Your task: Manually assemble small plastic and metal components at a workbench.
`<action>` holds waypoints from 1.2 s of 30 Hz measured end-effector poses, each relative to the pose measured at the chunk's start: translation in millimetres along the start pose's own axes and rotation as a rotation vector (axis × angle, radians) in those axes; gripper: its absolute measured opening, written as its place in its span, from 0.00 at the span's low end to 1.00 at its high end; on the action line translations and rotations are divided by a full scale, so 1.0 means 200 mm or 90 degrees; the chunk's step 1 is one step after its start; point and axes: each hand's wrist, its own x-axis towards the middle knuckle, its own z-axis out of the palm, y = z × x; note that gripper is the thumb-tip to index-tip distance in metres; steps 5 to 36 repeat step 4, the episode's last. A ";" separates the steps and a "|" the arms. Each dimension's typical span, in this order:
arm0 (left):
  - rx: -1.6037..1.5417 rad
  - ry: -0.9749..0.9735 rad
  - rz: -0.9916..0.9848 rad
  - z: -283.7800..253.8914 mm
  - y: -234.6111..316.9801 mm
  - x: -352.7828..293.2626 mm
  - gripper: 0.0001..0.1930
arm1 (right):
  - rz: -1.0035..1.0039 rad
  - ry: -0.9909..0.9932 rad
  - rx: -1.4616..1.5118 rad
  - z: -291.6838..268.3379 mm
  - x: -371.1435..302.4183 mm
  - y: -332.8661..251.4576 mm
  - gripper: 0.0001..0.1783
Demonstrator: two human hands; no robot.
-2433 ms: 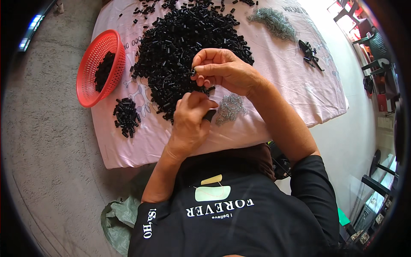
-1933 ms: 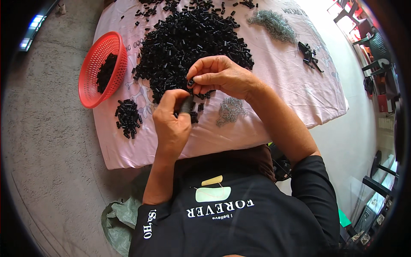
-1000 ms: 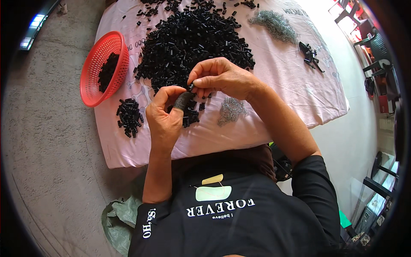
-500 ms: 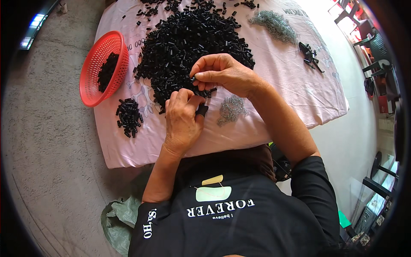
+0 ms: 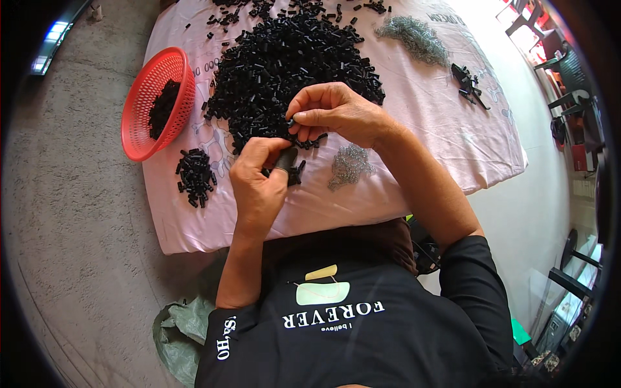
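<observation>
A big heap of small black plastic pieces lies in front of me on a pink cloth. My right hand is over the heap's near edge, thumb and fingers pinched on a small black plastic piece. Just left of and below it, my left hand is closed, with index fingertip and thumb together; what they hold, if anything, is hidden. A dark cover wraps the left thumb. Some loose black pieces lie beside that thumb. Near my right wrist sits a small pile of thin silvery metal parts, seemingly springs.
At the left, a red plastic basket holds dark pieces, and a small pile of black pieces lies below it. A larger silvery tangle and several black long parts are at the right. A green sack rests on the floor.
My left hand has shifted slightly left and turned, bringing its covered thumb up against the index finger. The right hand stays nearly in place, still pinching the small piece.
</observation>
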 end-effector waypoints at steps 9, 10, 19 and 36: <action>-0.223 0.045 -0.091 -0.03 0.01 -0.01 0.17 | 0.001 -0.012 -0.017 0.01 0.01 0.00 0.09; -0.223 0.045 -0.091 -0.03 0.01 -0.01 0.17 | 0.001 -0.012 -0.017 0.01 0.01 0.00 0.09; -0.223 0.045 -0.091 -0.03 0.01 -0.01 0.17 | 0.001 -0.012 -0.017 0.01 0.01 0.00 0.09; -0.223 0.045 -0.091 -0.03 0.01 -0.01 0.17 | 0.001 -0.012 -0.017 0.01 0.01 0.00 0.09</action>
